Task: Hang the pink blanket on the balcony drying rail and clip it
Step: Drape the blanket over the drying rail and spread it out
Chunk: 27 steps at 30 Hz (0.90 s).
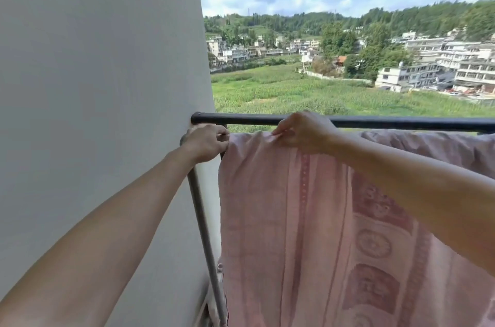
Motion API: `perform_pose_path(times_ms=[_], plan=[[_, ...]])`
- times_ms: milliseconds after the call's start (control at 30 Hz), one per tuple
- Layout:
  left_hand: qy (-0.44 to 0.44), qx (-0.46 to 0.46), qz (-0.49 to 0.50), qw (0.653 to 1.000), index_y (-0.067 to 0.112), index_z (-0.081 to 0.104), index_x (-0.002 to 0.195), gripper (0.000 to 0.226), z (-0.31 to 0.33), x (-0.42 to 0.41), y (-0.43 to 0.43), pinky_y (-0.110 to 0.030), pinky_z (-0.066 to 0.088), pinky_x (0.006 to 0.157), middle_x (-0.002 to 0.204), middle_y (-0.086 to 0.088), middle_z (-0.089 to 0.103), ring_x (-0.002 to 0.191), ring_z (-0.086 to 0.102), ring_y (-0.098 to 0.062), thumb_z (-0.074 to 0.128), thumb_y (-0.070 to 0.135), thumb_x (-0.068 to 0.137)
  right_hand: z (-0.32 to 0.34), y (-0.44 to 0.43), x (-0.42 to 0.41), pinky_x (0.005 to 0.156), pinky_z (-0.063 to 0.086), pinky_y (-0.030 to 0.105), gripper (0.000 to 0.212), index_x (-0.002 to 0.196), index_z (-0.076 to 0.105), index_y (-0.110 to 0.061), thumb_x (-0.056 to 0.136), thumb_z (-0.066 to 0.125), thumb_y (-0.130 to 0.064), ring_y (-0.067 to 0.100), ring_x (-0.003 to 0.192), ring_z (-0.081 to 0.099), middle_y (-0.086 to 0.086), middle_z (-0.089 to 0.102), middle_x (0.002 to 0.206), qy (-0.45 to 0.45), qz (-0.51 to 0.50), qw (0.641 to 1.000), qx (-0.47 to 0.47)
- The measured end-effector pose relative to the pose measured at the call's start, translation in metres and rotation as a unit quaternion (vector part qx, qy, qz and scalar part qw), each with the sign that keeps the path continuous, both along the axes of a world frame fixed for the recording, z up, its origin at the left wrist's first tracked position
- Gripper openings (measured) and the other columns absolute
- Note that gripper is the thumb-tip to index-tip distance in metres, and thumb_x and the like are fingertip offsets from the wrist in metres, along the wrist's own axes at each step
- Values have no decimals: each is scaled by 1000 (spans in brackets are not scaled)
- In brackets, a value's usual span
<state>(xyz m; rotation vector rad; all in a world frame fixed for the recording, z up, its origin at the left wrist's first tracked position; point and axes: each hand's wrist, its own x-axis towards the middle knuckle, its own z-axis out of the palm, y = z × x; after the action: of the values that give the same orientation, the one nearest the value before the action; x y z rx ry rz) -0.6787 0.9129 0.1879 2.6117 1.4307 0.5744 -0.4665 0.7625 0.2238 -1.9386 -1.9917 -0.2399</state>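
Observation:
The pink blanket (289, 219), patterned with darker red bands and medallions, hangs draped over a rail just below the black balcony rail (388, 123). My left hand (207, 143) has its fingers curled at the blanket's left top corner, by the rail's end. My right hand (302, 133) pinches the blanket's top edge a little to the right. No clip shows in either hand.
A white wall (101, 85) fills the left side, right beside the rail's end. A grey metal post (203, 233) runs down along it. Beyond the rail lie a green field and buildings, far below.

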Motion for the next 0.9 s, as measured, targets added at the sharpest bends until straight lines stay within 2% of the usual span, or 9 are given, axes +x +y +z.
perform_pose_path(times_ms=[100,233,333,433,500,567,667,800,900], plan=[[-103,-95,-73,987,48,53,125,76,11,6,-21,-39,44,100,118,11,64,113,57,-13,48,90,62,6,-24,40,73,53,33,15,100,77,-29,87,70,-31,15,86,65,-10,71,91,86,-32,992,81],[-144,-149,-228,951,37,36,144,67,44,57,-55,-37,40,106,148,-6,40,136,38,-22,64,51,85,20,-71,102,69,59,27,15,92,77,-10,84,70,1,5,69,68,-16,71,69,304,-5,946,117],[-37,-185,-252,949,21,45,141,52,62,97,-80,-41,36,108,138,-11,53,126,49,-24,59,35,94,27,-124,174,69,59,24,31,77,78,-30,85,70,-1,18,73,71,-20,71,69,306,-122,923,198],[21,-171,-277,945,24,66,116,35,48,133,-98,-42,44,100,120,-2,63,113,57,-21,59,46,91,18,-168,227,72,58,32,16,97,77,-13,84,74,-21,29,89,71,1,75,90,208,-261,927,171],[-5,-191,-316,929,34,68,96,13,43,157,-115,-42,49,95,105,2,67,104,61,-21,65,43,87,14,-175,240,80,57,40,21,102,76,-9,85,73,-21,27,92,69,7,75,98,182,-304,926,134],[-45,-224,-350,908,31,68,93,9,45,176,-134,-34,54,82,97,-2,69,91,65,-17,72,33,85,16,-169,239,82,54,37,18,102,76,-7,85,72,-13,24,85,68,-7,74,78,205,-279,930,122],[-91,-167,-321,928,15,67,70,17,48,191,-149,-29,44,53,66,-7,61,58,54,-17,68,19,87,17,-162,247,80,58,47,11,92,76,-8,82,73,-5,26,70,67,-19,64,50,240,-253,929,127],[-205,-115,-240,942,10,54,54,34,66,193,-138,-23,36,39,51,-5,49,44,44,-18,53,-4,85,13,-164,263,78,58,54,13,80,76,-20,83,73,-8,33,76,71,9,74,75,286,-228,916,166],[-253,-90,-216,939,-3,62,66,23,85,195,-139,-24,44,36,59,-12,57,43,54,-25,51,-8,85,18,-169,271,65,60,39,6,85,76,-9,86,71,-12,20,64,68,9,72,76,265,-223,915,205]])
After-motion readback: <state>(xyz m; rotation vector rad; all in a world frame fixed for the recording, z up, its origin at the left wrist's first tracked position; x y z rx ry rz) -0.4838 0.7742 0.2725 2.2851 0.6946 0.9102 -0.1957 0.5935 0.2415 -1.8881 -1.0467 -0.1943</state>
